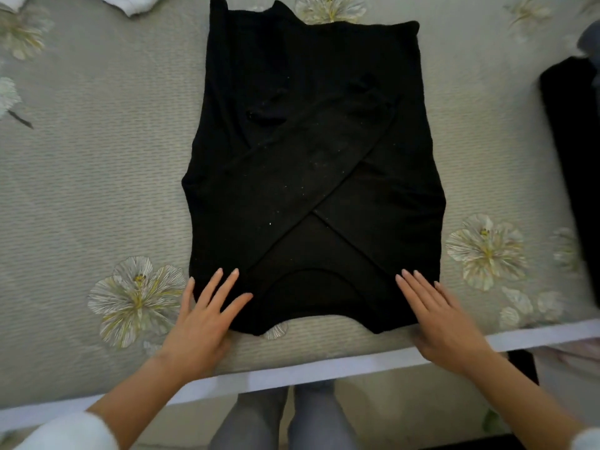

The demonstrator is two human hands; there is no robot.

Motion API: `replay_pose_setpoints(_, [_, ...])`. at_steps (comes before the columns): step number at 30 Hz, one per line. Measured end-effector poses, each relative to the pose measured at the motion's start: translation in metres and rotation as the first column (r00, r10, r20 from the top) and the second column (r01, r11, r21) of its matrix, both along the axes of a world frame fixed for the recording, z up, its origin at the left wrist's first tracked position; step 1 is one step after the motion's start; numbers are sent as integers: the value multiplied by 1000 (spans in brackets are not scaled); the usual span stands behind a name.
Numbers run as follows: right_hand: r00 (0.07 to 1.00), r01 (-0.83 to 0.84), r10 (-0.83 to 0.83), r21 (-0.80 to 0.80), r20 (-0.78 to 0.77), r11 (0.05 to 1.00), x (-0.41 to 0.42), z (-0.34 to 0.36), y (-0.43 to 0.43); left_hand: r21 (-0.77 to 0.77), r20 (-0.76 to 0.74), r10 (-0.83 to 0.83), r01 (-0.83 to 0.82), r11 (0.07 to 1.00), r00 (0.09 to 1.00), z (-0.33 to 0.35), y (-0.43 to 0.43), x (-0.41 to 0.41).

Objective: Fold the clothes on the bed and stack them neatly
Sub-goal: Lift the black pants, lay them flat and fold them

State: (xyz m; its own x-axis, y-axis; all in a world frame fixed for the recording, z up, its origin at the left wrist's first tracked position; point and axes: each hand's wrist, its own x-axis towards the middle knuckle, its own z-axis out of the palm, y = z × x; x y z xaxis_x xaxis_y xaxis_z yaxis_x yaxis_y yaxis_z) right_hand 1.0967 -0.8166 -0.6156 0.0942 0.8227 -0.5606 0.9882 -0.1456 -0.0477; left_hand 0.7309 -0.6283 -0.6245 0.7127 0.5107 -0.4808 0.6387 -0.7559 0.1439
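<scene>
A black long-sleeved top lies flat in the middle of the bed, neckline toward me, both sleeves folded in and crossed over its body. My left hand rests on its near left corner with fingers straight and spread. At the near right corner my right hand lies flat on the fabric, fingers straight.
The bed has a grey cover with pale flower prints and a white front edge. Another black garment lies at the right edge. White cloth shows at the top left. My legs stand below the bed edge.
</scene>
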Motion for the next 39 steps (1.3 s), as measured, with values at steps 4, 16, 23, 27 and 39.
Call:
replay_pose_setpoints(4, [999, 49, -49, 242, -8, 969, -2, -9, 16, 141, 129, -5, -13, 990, 992, -2, 15, 15])
replay_pose_setpoints(16, [855, 372, -426, -222, -294, 901, 20, 72, 20, -266, -207, 182, -234, 935, 961, 84, -4, 58])
replay_pose_setpoints(23, [879, 187, -416, -636, -232, 749, 31, 105, 1, -711, -466, 181, -488, 506, 866, 114, -28, 45])
replay_pose_setpoints(27, [762, 397, -532, -381, -369, 835, 55, 116, 37, -719, -357, 296, -463, 519, 886, 125, 15, 42])
replay_pose_setpoints(39, [483, 825, -643, 61, -594, 563, 96, 97, 196, -599, 4, 746, -596, 535, 666, 106, 191, 82])
